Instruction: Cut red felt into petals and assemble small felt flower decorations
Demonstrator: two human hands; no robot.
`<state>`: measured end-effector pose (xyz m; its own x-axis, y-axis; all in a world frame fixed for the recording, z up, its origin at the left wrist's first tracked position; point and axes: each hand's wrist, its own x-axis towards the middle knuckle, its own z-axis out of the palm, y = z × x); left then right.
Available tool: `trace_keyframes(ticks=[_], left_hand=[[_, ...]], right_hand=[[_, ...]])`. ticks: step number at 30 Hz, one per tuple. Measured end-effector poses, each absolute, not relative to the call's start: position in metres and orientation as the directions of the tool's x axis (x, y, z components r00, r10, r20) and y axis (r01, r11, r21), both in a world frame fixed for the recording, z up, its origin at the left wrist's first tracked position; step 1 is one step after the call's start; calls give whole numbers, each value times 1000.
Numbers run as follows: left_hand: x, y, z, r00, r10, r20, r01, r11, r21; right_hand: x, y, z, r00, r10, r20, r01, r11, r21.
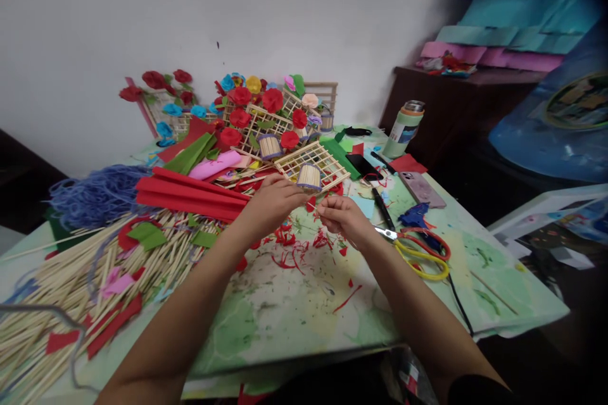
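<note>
My right hand (341, 214) is closed in a pinch on a thin pale stick (312, 205), held above the table. To its left, my left hand (278, 199) bends over with its fingers together near the stick's other end; what its fingertips hold is hidden. Just beyond both hands lies a lattice of wooden sticks (327, 164) with a small stick basket (309, 176) on it. Red paper scraps (287, 237) are scattered on the table below the hands.
Loose sticks (57, 304), red crepe paper (190, 193) and blue string (97, 193) crowd the left side. Paper flowers (273, 100) on lattices stand at the back. Scissors (422, 253), a phone (422, 190), a black marker (382, 209) and a bottle (403, 130) lie or stand at right.
</note>
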<state>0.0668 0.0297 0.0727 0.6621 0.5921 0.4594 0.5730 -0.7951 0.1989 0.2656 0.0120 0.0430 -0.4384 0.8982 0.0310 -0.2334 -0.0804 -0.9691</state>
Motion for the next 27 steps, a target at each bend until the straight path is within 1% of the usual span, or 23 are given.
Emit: trace_keyframes(ticks=[2,4,6,8,9,10,12,14,16,18,20,21,23,25,27], left_hand=[[60,28,70,644,614,457,570,-783,250],[54,24,69,597,647,475,556,-760,337],[51,17,67,478,705,524,560,-704,437],[51,7,65,287,771,569,558,-617,555],[53,3,63,187,800,570,539,-568,622],[57,-2,61,106,830,548,501,-520,692],[66,-11,56,37,898,439,398,-417,817],[78,-17,50,37,942,334,305,-329,894],[89,-23,43,68,960,272,245,-280,928],[98,-26,37,109,977,182,162,-198,967],[104,-29,31,163,986,43,22,-47,999],[106,-30,29,193,981,-28,-57,40,998],[109,-32,26,250,960,-125,-184,174,967],[112,-34,24,287,944,-165,-248,240,939],[114,-37,24,318,930,-185,-269,276,923]], right_hand=[[268,14,41,-517,856,9,-211,-118,-970],[271,17,40,-557,831,6,-241,-155,-958],[274,20,38,-552,833,7,-303,-193,-933],[275,22,36,-507,862,2,-359,-209,-910],[274,23,35,-467,884,4,-375,-194,-907],[272,22,34,-420,907,13,-376,-161,-913],[267,18,33,-330,942,58,-320,-54,-946],[259,11,33,-278,952,123,-199,68,-978],[254,4,34,-244,947,207,-21,208,-978],[253,-2,34,-219,926,308,177,348,-920],[256,-5,33,-214,902,375,307,426,-851],[258,-6,32,-209,901,379,323,430,-843],[263,-6,31,-183,923,339,256,378,-890],[267,-5,30,-138,955,263,98,278,-956],[270,-3,30,-116,975,188,-61,182,-981]])
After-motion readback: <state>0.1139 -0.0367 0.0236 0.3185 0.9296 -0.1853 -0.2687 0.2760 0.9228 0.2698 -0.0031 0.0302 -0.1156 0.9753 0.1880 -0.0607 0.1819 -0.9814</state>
